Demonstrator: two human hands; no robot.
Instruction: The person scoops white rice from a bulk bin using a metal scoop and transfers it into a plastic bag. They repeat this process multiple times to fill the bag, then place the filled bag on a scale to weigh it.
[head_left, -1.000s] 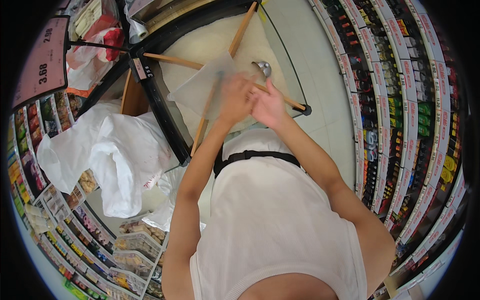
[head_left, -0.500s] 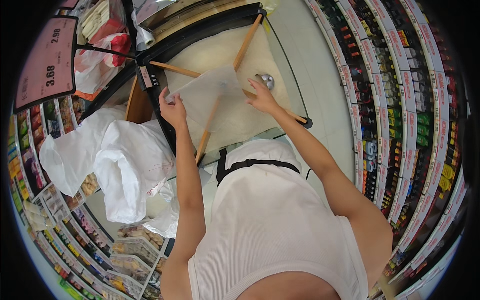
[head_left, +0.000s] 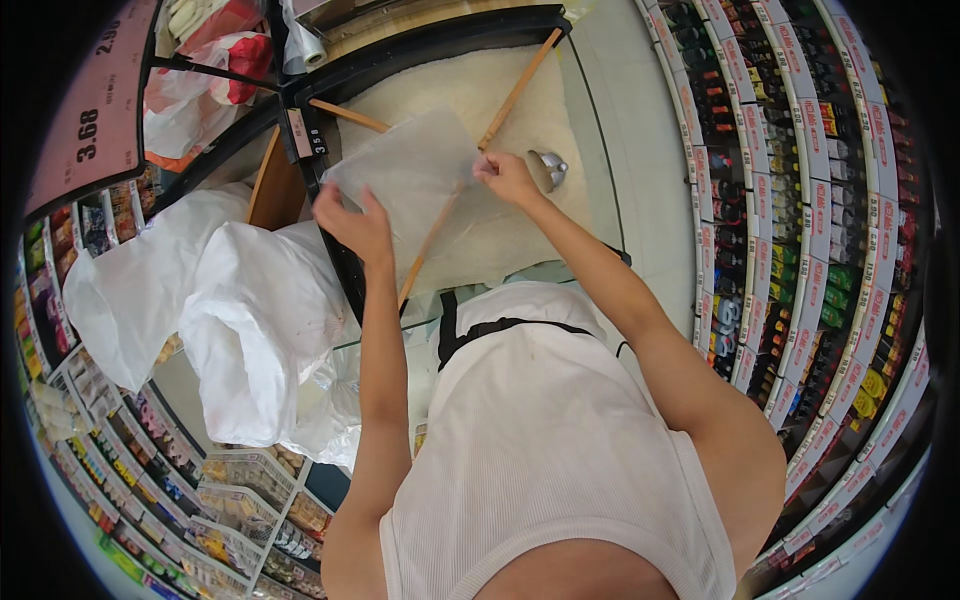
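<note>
A clear plastic bag (head_left: 410,160) spreads between my hands above a black-rimmed bin of pale grain that looks like rice (head_left: 530,235). My right hand (head_left: 508,178) pinches the bag's right corner. At its left edge is my left hand (head_left: 355,225), thumb and fingers apart, the fingertips against or just beside the plastic. Thin wooden strips (head_left: 519,90) cross over the grain, partly seen through the bag. A shiny metal scoop (head_left: 551,170) lies on the grain just right of my right hand, partly covered by it.
White plastic sacks (head_left: 245,330) bulge to the left of my left forearm. A pink price sign (head_left: 92,110) stands at the far left, and a small price tag holder (head_left: 306,135) sits on the bin's corner. Packed shelves (head_left: 800,220) curve along the right side.
My right hand, spread and apart from the bag before, has moved in left and closed on its corner. The bag is drawn wider. My left thumb has opened away from the fingers.
</note>
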